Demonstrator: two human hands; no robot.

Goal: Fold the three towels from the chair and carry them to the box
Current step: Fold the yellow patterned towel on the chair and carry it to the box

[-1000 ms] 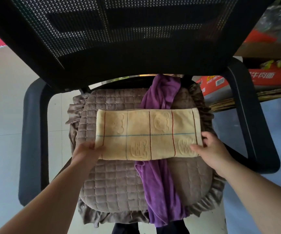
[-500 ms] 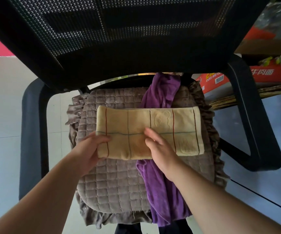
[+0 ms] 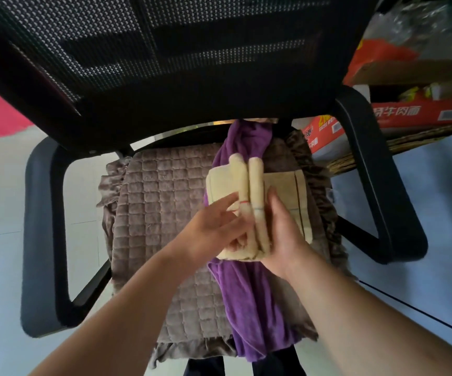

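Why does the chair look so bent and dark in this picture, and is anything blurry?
Head view: the wide-angle lens bows the chair's armrests and backrest, which sits dark against daylight behind; the left hand and the yellow towel are slightly smeared, probably from motion; the purple towel stays fairly sharp.

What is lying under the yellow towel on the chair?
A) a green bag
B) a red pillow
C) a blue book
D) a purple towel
D: the purple towel runs down the seat cushion and passes beneath the yellow towel, which both hands are folding.
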